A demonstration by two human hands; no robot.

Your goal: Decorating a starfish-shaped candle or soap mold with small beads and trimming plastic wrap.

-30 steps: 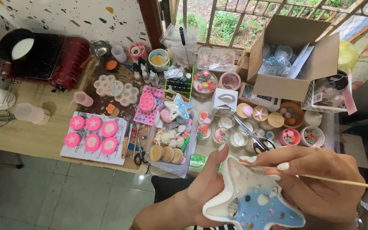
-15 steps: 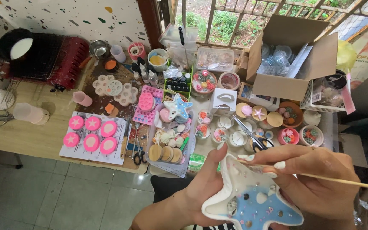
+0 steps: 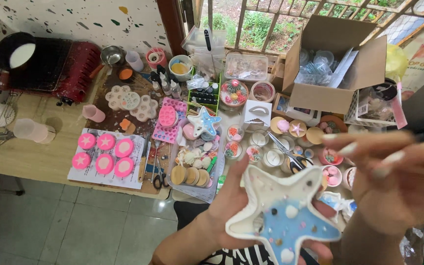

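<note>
The counter (image 3: 40,159) ran wide below the camera, crowded so that every supply lay within reach: a cardboard box (image 3: 337,64) stood open at the far right, a red rack (image 3: 69,66) sat at the far left, and a sheet of round pink pieces (image 3: 105,156) lay flat near the front edge, seemingly left there to set. In front of all this, well above the counter and close to the camera, the left hand (image 3: 231,206) cupped a star-shaped dish (image 3: 283,216) from beneath, its fingers closed around the underside and rim, keeping the open face level and turned upward for viewing. The right hand (image 3: 393,181) hung just beside the dish, blurred, its fingers (image 3: 364,145) loosely spread; whether they held anything could not be told. The dish had white walls and a filling that shaded from white to blue, dotted with small shells and beads. A smaller blue-and-white star (image 3: 204,122) lay on the counter.
</note>
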